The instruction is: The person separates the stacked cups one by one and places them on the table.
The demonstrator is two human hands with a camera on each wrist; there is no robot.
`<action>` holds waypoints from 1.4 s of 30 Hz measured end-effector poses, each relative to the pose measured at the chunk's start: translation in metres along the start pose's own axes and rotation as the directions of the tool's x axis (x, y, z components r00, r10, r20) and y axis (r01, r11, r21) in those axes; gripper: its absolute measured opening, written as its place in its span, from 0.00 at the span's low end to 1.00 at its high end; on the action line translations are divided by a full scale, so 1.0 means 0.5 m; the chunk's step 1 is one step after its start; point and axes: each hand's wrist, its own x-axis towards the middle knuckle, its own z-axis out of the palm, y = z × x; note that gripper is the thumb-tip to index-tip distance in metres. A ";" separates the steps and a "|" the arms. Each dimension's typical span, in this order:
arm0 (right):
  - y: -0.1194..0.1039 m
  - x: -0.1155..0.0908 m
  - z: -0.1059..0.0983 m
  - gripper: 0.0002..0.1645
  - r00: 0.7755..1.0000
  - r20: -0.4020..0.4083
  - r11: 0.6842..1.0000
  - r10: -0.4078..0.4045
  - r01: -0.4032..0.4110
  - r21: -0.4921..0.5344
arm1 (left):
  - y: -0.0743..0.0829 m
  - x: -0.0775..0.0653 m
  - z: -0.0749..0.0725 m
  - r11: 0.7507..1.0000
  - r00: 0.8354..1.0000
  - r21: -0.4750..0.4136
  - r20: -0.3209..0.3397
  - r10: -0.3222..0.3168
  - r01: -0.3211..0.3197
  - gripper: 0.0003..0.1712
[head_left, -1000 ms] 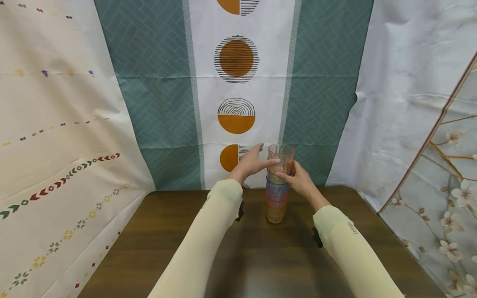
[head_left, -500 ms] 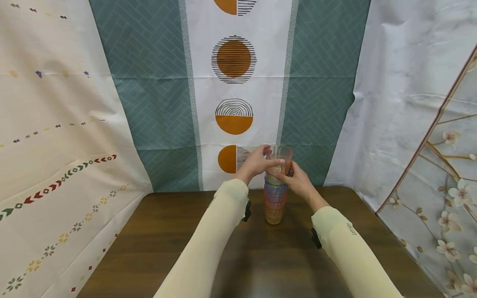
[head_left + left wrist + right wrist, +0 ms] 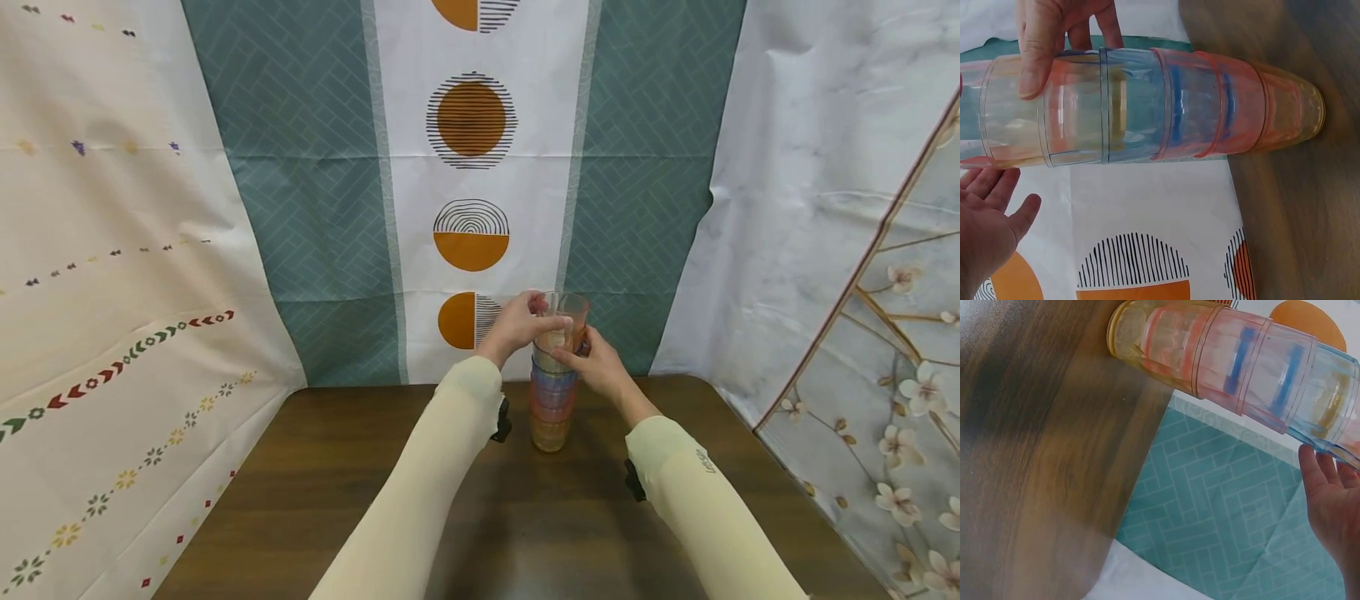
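A tall stack of nested clear plastic cups stands upright on the table, tinted amber at the bottom, then pink, blue and paler shades above. A pinkish clear cup tops it. My left hand holds this top cup, thumb across its front and fingers at its far left side. Just below, my right hand grips the stack from the right, its thumb on the front. In the left wrist view, the right thumb lies on a cup wall. The right wrist view shows right-hand fingers against the stack.
The brown wooden table ends at a hanging cloth with green panels and orange circles, close behind the stack. A cream patterned cloth hangs on the left, a white floral one on the right.
My left hand has moved right onto the top cup, its raised fingers closing on the rim. The right hand keeps its grip, and the stack stays upright in place.
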 end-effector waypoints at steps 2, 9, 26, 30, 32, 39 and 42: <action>-0.001 -0.002 0.004 0.52 1.000 -0.003 1.000 -0.008 0.008 0.004 | 0.002 -0.002 -0.002 1.000 1.000 -0.012 -0.012 -0.012 0.012 0.48; -0.002 -0.003 0.016 0.53 1.000 -0.002 1.000 0.002 -0.002 0.014 | 0.048 0.005 -0.034 0.973 0.993 -0.228 -0.117 0.018 -0.045 0.45; -0.003 -0.003 0.003 0.57 1.000 -0.008 1.000 0.018 -0.018 0.026 | 0.030 -0.064 -0.263 0.991 0.954 -0.121 -0.301 0.019 -0.058 0.48; 0.002 -0.002 0.008 0.56 1.000 -0.011 0.997 0.016 -0.015 0.073 | -0.020 -0.085 -0.298 0.996 0.945 -0.094 -0.327 -0.026 -0.005 0.50; 0.005 -0.003 0.009 0.57 1.000 -0.010 0.996 0.017 -0.016 0.090 | -0.047 -0.095 -0.310 0.997 0.941 -0.078 -0.335 -0.049 0.024 0.51; 0.005 -0.003 0.010 0.57 1.000 -0.013 0.994 0.004 -0.002 0.111 | -0.118 -0.124 -0.337 0.994 0.926 -0.075 -0.365 -0.098 0.076 0.50; 0.003 -0.003 0.014 0.57 1.000 -0.007 0.997 0.006 -0.005 0.074 | -0.146 -0.133 -0.343 0.994 0.923 -0.075 -0.369 -0.104 0.082 0.49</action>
